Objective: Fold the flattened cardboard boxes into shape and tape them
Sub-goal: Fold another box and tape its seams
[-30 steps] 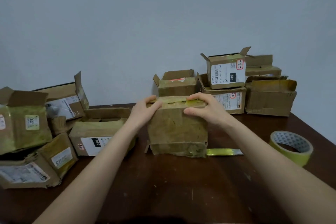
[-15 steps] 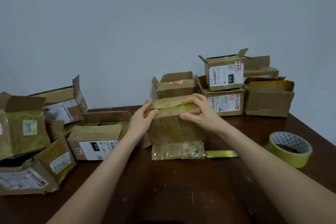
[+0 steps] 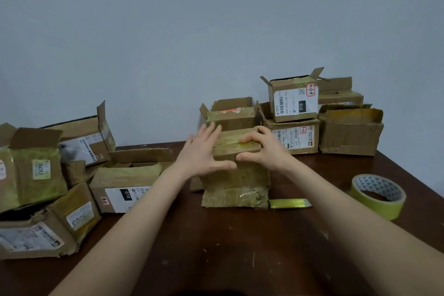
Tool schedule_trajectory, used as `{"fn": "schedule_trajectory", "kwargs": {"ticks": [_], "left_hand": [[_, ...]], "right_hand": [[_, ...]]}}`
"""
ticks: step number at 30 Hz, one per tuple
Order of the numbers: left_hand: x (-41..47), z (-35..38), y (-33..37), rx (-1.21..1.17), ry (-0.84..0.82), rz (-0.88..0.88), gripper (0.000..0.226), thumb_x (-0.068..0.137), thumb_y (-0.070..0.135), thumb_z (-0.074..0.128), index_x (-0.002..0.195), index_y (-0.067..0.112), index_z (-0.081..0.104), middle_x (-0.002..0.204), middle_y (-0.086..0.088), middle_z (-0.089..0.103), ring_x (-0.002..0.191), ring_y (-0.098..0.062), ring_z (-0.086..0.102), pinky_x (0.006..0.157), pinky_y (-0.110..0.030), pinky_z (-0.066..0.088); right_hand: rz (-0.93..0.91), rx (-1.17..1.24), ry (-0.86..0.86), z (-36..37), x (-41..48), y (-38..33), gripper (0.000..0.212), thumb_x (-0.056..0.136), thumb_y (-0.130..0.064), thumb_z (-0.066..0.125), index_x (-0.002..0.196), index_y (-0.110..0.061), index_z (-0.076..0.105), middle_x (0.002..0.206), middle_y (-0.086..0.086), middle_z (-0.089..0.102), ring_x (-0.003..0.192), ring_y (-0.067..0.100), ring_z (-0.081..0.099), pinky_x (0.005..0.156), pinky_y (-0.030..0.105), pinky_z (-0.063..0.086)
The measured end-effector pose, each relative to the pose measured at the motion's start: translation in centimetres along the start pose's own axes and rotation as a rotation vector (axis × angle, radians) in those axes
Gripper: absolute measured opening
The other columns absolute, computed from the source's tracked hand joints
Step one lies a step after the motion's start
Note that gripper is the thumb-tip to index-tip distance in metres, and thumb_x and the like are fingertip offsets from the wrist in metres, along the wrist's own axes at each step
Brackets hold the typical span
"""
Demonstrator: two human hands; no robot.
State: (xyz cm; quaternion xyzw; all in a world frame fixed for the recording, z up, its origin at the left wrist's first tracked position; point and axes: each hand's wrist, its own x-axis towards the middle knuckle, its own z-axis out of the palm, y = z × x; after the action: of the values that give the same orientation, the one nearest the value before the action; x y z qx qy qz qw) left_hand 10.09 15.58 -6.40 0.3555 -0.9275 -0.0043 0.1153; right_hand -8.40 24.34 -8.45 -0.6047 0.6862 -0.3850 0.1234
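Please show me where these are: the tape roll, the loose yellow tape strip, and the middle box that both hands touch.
tape roll [image 3: 382, 210]: head view, on its yellow outer wall.
loose tape strip [image 3: 289, 203]: head view, on its middle.
middle box [image 3: 242, 180]: head view, on its bare front face.

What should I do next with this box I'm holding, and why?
Probably slide the right hand along the top tape strip to press it flat: its fingers sit on the strip, and the open left hand braces the box.
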Motion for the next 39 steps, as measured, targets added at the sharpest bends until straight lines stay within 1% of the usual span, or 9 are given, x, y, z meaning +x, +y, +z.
{"fn": "schedule_trajectory", "kwargs": {"ticks": [4,13,16,18,21,25,31,34,39], "left_hand": [[2.7,0.4,0.8,0.141,-0.122,0.111,0.115,0.071,0.066,0.067,0.150,0.035,-0.010,0.160,-0.003,-0.010,0.147,-0.023,-0.008,0.118,-0.053,0.002],[3.9,0.0,0.7,0.164,-0.051,0.163,0.100,0.069,0.064,0.069,0.149,0.043,0.014,0.150,-0.005,0.025,0.135,-0.023,0.028,0.108,-0.044,0.032],[3.5,-2.0,1.3,0.189,-0.054,0.172,0.096,0.070,0.062,0.070,0.148,0.045,0.017,0.149,-0.005,0.028,0.133,-0.023,0.031,0.106,-0.044,0.035],[3.0,-3.9,1.6,0.114,-0.038,0.157,0.094,0.071,0.057,0.073,0.148,0.045,0.020,0.149,-0.005,0.027,0.133,-0.022,0.031,0.106,-0.040,0.035],[2.2,-6.3,1.9,0.010,-0.017,0.145,0.092,0.072,0.050,0.075,0.147,0.044,0.022,0.148,-0.007,0.027,0.134,-0.023,0.029,0.110,-0.041,0.032],[1.1,-8.0,3.1,-0.039,-0.027,0.134,0.091,0.072,0.048,0.076,0.146,0.044,0.023,0.146,-0.007,0.029,0.134,-0.024,0.030,0.111,-0.039,0.029],[-0.6,-10.5,4.2,-0.056,-0.064,0.104,0.088,0.075,0.045,0.076,0.146,0.043,0.025,0.142,-0.006,0.031,0.130,-0.025,0.034,0.109,-0.037,0.029],[-0.8,-10.8,4.1,-0.023,-0.099,0.079,0.089,0.073,0.044,0.077,0.145,0.045,0.025,0.142,-0.005,0.032,0.130,-0.026,0.035,0.108,-0.037,0.029],[-0.3,-6.0,4.0,0.034,-0.222,0.040,0.093,0.074,0.045,0.077,0.147,0.044,0.019,0.143,-0.006,0.029,0.131,-0.025,0.034,0.110,-0.038,0.031]], "right_hand": [[-0.003,0.011,0.007,0.1,0.2,0.2,0.042,0.068,-0.050,0.079,0.105,-0.045,0.058,0.152,-0.001,0.027,0.138,0.019,0.032,0.109,0.046,0.035],[-0.040,0.114,0.010,-0.4,-0.2,0.7,0.038,0.068,-0.049,0.079,0.100,-0.049,0.058,0.148,-0.002,0.031,0.137,0.016,0.032,0.109,0.041,0.033],[-0.063,0.319,-0.014,-2.1,-1.1,0.3,0.041,0.085,-0.047,0.066,0.124,-0.040,0.056,0.145,-0.003,0.038,0.133,0.013,0.036,0.101,0.029,0.036],[0.049,0.518,0.098,-3.3,-2.0,0.3,0.048,0.095,-0.050,0.048,0.139,-0.029,0.047,0.140,-0.004,0.046,0.122,0.014,0.047,0.090,0.026,0.044],[0.359,0.488,0.225,-4.0,-3.3,1.7,0.048,0.097,-0.048,0.046,0.129,-0.013,0.053,0.128,0.009,0.060,0.111,0.023,0.059,0.094,0.040,0.049],[0.587,0.575,-0.099,-2.6,-5.1,2.1,0.062,0.093,-0.064,0.039,0.133,-0.017,0.047,0.124,0.015,0.061,0.108,0.029,0.061,0.095,0.045,0.049],[0.624,1.055,-0.031,-2.2,-5.7,1.2,0.047,0.084,-0.040,0.071,0.120,-0.012,0.060,0.121,0.010,0.064,0.099,0.020,0.064,0.072,0.034,0.056],[0.560,0.936,0.036,-2.1,-5.8,1.2,0.047,0.085,-0.018,0.073,0.127,-0.009,0.054,0.116,0.010,0.063,0.093,0.017,0.062,0.065,0.029,0.053],[0.507,0.241,0.054,-0.6,-6.1,3.3,0.055,0.079,-0.027,0.079,0.127,-0.014,0.055,0.124,0.004,0.059,0.109,0.021,0.058,0.091,0.034,0.052]]}}
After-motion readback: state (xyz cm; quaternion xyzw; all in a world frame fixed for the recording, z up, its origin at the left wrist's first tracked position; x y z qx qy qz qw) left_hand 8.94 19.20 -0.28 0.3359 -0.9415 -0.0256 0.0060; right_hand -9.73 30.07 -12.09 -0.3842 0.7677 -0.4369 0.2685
